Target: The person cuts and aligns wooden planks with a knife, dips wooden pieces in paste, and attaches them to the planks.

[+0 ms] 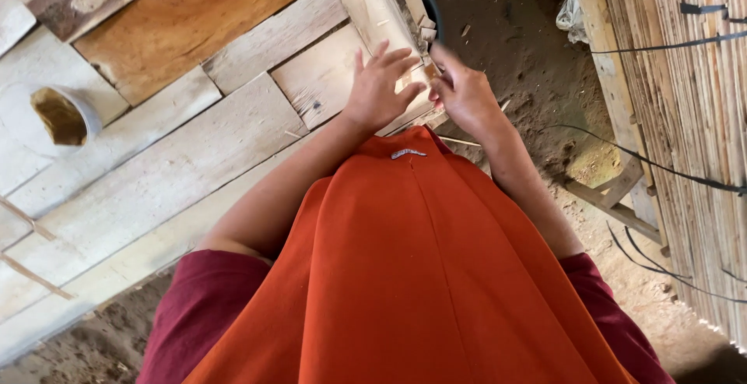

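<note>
Both hands' grip [426,80] pinching a small wood piece [427,71] beside plank table [156,158].

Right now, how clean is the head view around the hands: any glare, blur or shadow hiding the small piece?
Head view: daylight is even, with no hard glare; the left hand and right hand look slightly soft; the small pale wood piece between them is mostly hidden; the orange cloth apron fills the lower frame; wide-angle tilt skews the pale wooden plank table.
</note>
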